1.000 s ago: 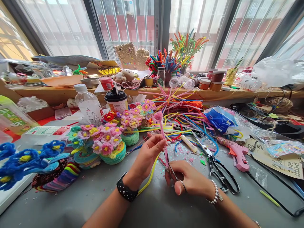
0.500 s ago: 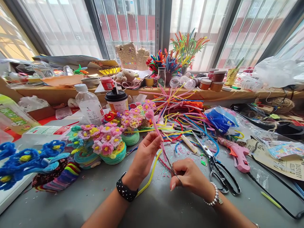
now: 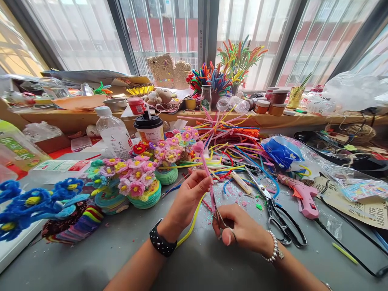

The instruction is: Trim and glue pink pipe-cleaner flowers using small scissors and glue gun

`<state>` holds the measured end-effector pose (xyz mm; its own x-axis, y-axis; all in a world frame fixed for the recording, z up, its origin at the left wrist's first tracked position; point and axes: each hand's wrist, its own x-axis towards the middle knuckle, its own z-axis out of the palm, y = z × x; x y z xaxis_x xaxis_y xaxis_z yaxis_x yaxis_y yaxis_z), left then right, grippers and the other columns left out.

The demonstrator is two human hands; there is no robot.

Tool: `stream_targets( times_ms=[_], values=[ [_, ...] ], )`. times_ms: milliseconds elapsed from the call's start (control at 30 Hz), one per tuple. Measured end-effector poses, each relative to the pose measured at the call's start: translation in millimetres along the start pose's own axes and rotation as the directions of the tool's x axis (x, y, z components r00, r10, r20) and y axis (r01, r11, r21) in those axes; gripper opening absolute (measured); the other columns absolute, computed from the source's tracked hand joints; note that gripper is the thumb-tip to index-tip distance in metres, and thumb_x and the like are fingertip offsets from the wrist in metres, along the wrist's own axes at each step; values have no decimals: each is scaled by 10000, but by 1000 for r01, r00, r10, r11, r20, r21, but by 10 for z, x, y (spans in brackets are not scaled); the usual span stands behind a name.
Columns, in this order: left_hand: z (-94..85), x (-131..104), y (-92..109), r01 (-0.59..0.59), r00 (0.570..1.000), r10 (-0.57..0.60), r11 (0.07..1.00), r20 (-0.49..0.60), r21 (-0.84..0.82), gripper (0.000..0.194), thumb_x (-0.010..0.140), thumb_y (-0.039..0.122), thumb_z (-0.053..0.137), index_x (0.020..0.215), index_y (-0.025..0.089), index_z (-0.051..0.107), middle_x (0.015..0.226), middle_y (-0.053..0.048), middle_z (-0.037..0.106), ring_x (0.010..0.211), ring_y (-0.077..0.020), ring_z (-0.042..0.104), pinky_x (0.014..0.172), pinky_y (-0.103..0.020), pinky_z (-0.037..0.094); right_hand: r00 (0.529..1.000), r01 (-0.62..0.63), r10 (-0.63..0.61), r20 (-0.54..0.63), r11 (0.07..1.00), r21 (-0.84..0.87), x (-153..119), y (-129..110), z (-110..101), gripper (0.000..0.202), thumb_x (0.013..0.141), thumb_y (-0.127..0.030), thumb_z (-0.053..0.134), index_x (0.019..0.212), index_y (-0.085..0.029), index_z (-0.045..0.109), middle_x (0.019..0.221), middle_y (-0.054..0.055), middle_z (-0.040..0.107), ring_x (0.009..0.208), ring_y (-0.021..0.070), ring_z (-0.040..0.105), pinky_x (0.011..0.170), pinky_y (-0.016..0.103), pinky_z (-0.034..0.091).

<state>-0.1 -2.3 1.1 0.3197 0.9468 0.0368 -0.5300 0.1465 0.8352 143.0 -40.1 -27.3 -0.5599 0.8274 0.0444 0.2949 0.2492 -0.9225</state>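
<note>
My left hand (image 3: 192, 194) pinches a pink fuzzy pipe-cleaner stem (image 3: 203, 159) that has a fluffy pink tip at its upper end. Fingers and thumb of my right hand (image 3: 232, 224) are in the handles of small scissors (image 3: 218, 214), whose blades are parted and reach up to the stem just below my left fingers. A yellow pipe cleaner (image 3: 194, 222) lies on the grey table beside my left wrist. Pink and pale glitter bits (image 3: 233, 194) are scattered behind my hands.
Large scissors (image 3: 274, 210) and a pink glue gun (image 3: 304, 198) lie on the right. Pink fuzzy flowers (image 3: 136, 173) and blue ones (image 3: 33, 200) stand on the left, near a bottle (image 3: 113, 133) and a lidded cup (image 3: 149, 128). Loose pipe cleaners (image 3: 236, 137) are heaped behind.
The pink stem and my left hand have shifted slightly right. The small scissors in my right hand have opened and now sit around the lower stem.
</note>
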Motion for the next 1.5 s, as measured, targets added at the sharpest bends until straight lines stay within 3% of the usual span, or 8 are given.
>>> stream_targets(
  times_ms=[533, 700, 933, 1067, 1267, 1367, 1500],
  values=[
    [-15, 7, 8, -45, 999, 44, 999, -25, -28, 54, 675, 181, 633, 698, 168, 586, 634, 39, 520, 573, -60, 430, 584, -190, 345, 976, -37, 19, -219, 996, -80, 60, -11, 127, 617, 550, -755, 454, 403, -166, 343, 406, -41, 351, 422, 68, 293, 414, 213, 215],
    [-15, 10, -3, -43, 997, 43, 999, -64, 0, 93, 685, 231, 623, 740, 160, 600, 679, 18, 532, 618, -79, 448, 620, -211, 353, 962, -78, 25, -273, 979, -187, 57, 27, 114, 586, 568, -678, 536, 410, -175, 280, 406, -60, 301, 428, 66, 254, 409, 211, 190],
    [-27, 21, 4, -41, 995, 47, 997, -88, 69, 88, 653, 220, 650, 675, 153, 598, 616, 38, 509, 573, -66, 415, 594, -204, 322, 968, -85, 24, -249, 968, -237, 40, -1, 103, 583, 574, -688, 523, 421, -170, 303, 428, -66, 275, 445, 66, 242, 414, 211, 178],
    [-24, 16, -4, -54, 994, 63, 994, -89, 94, 76, 653, 204, 651, 667, 152, 596, 632, 37, 516, 605, -68, 425, 619, -201, 323, 985, -69, 43, -170, 986, -152, 27, -1, 91, 647, 529, -801, 381, 458, -158, 390, 442, -59, 293, 449, 67, 244, 408, 209, 174],
    [3, -2, -18, -31, 999, 33, 997, -23, 65, 64, 685, 197, 626, 662, 157, 580, 623, 40, 507, 578, -63, 411, 587, -197, 322, 994, -19, 14, -112, 999, -41, 25, 29, 100, 673, 522, -821, 334, 486, -153, 411, 460, -48, 322, 463, 73, 274, 428, 208, 206],
    [6, -4, -23, -32, 999, 32, 999, -18, 22, 62, 693, 191, 619, 663, 159, 575, 631, 39, 510, 583, -62, 419, 591, -193, 330, 992, -19, 19, -122, 1000, -2, 41, 22, 114, 654, 523, -810, 369, 469, -158, 394, 454, -43, 331, 463, 76, 281, 430, 210, 217],
    [-2, 6, -22, -51, 999, 52, 998, 14, -36, 70, 697, 215, 616, 685, 157, 580, 628, 32, 517, 585, -69, 434, 582, -193, 344, 974, -43, 33, -225, 998, -43, 56, 18, 139, 624, 522, -772, 453, 418, -165, 346, 413, -48, 317, 437, 70, 264, 406, 209, 195]
  ],
)
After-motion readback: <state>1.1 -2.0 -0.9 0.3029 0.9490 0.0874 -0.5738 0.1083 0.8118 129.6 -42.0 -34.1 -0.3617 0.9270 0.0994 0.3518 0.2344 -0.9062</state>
